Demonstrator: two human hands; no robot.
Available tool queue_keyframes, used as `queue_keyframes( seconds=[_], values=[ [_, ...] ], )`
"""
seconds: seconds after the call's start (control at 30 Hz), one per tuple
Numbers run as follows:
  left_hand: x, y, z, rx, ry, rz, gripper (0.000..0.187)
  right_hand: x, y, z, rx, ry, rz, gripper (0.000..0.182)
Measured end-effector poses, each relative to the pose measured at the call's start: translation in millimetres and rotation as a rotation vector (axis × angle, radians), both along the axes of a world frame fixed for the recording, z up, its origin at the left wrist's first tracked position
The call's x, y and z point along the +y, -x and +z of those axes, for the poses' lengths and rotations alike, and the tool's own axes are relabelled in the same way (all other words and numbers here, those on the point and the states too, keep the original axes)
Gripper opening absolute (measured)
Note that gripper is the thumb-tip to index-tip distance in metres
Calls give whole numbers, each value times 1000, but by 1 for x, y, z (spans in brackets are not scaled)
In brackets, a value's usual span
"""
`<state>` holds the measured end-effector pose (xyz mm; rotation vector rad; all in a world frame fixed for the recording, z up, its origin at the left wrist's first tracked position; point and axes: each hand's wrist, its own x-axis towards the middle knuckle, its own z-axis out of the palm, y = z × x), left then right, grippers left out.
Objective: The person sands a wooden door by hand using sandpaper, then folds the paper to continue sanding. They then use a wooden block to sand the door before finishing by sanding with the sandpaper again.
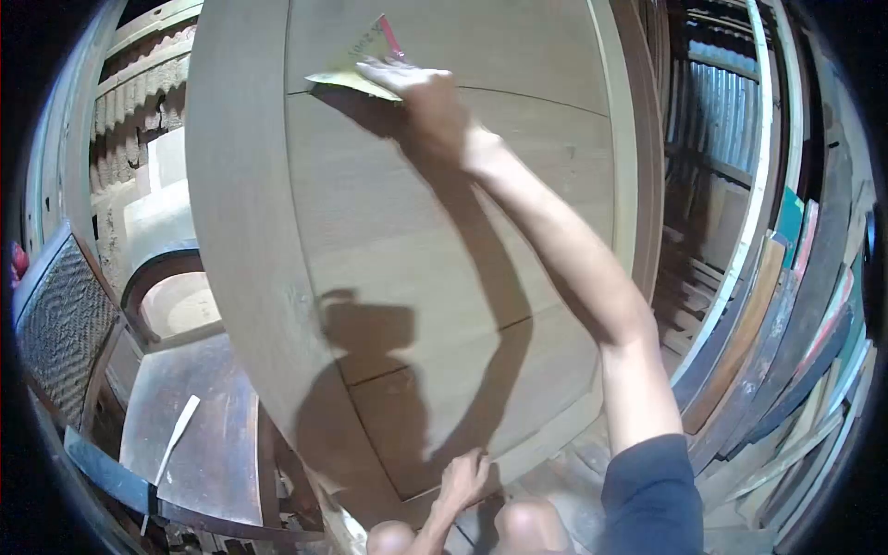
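Observation:
A large wooden panel (444, 203) with thin dark seams fills the middle of the view. Near its top, my right hand (427, 97) holds a folded yellowish sheet (356, 83) with a pink edge and printing, pressed against the wood. The arm is stretched out far, and its shadow falls across the panel. Low down, my left hand (465, 476) is closed near the panel's lower edge, just above my knees; whether anything is inside it is too small to tell.
On the left stands a wooden chair (199, 435) with a pale strip (178, 435) on its seat, beside a woven panel (69, 319). Boards (749, 324) lean in a stack at the right. Corrugated sheeting (726, 111) shows behind.

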<state>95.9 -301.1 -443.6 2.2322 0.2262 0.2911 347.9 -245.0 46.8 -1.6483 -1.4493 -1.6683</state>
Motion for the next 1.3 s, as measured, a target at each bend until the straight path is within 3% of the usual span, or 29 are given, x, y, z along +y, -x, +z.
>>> queue_keyframes(
  seconds=[0.07, 0.17, 0.2, 0.3, 0.37, 0.4, 0.47, 0.6, 0.67, 0.73, 0.8, 0.83, 0.87, 0.9, 0.93, 0.97, 1.0, 1.07, 1.13, 1.23, 1.3],
  values=[
    [3, 9, 17, -7, 58, -20, 31, -24, -14, -2, 5, -89, 188, 28],
    [12, 24, 29, -53, 36, 41, 30, -107, -91, -21, 649, -656, 285, 34],
    [15, 26, 34, -54, 34, 61, 30, -138, -146, -36, 444, -620, 275, 44],
    [18, 22, 25, -89, 44, 71, 30, -102, -199, -27, 607, -653, 638, 34],
    [16, 15, 16, -91, 26, 63, 31, -89, -142, -3, 651, -535, 241, 36],
    [15, 16, 16, -73, 29, 33, 31, -68, -77, 16, 613, -391, -267, 41],
    [9, 15, 18, -51, 43, -27, 33, 3, -75, 14, -144, -238, -57, 35],
    [16, 22, 13, -62, -10, 11, 31, -7, 7, 7, -6, -22, 24, 29],
    [20, 35, 33, -114, -23, 41, 29, -23, -16, -4, 174, -147, -225, 32],
    [23, 48, 45, -179, 7, 71, 27, -57, -48, -25, 142, -567, 281, 27],
    [26, 54, 55, -235, 53, 109, 27, -100, -70, -77, 593, -824, 104, 32],
    [25, 55, 63, -274, 66, 173, 26, -101, -122, -103, 641, -823, -295, 37],
    [23, 54, 68, -317, 78, 234, 24, -86, -8, -102, 706, -654, -184, 37],
    [22, 50, 68, -346, 105, 267, 23, -75, 23, -114, 754, -544, -187, 44],
    [22, 45, 62, -350, 224, 281, 22, -63, 37, -142, 179, -402, 19, 50],
    [22, 45, 59, -382, 243, 285, 21, -62, 66, -170, 239, -107, 90, 57],
    [22, 45, 60, -417, 260, 294, 21, -53, 116, -185, 76, 27, 218, 54],
    [23, 52, 73, -418, 320, 356, 15, -64, 106, -215, -86, 237, 264, 51],
    [25, 57, 75, -478, 328, 461, 12, -85, 79, -224, 382, -60, 30, 45],
    [39, 60, 76, -603, 365, 572, 10, -139, 67, -209, 880, 115, 590, 44],
    [45, 58, 77, -634, 448, 621, 10, -107, 80, -221, 505, 98, 420, 45]
  ],
)
